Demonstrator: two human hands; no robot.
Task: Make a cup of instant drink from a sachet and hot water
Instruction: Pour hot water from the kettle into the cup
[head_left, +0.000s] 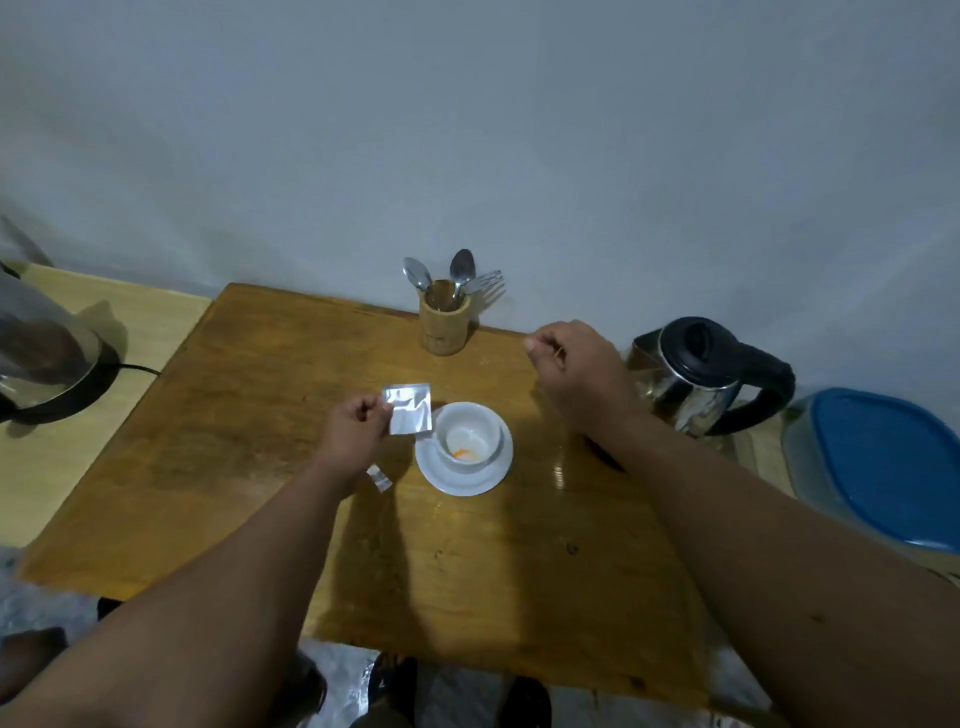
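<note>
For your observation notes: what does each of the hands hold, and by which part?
Left hand pinches the silver sachet by its left edge. Right hand looks closed; anything in it cannot be told.

1 head camera looks steeply down, close over the table (249, 499) (wall beyond).

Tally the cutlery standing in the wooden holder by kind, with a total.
In the wooden holder:
Spoons: 2
Forks: 1
Total: 3
</note>
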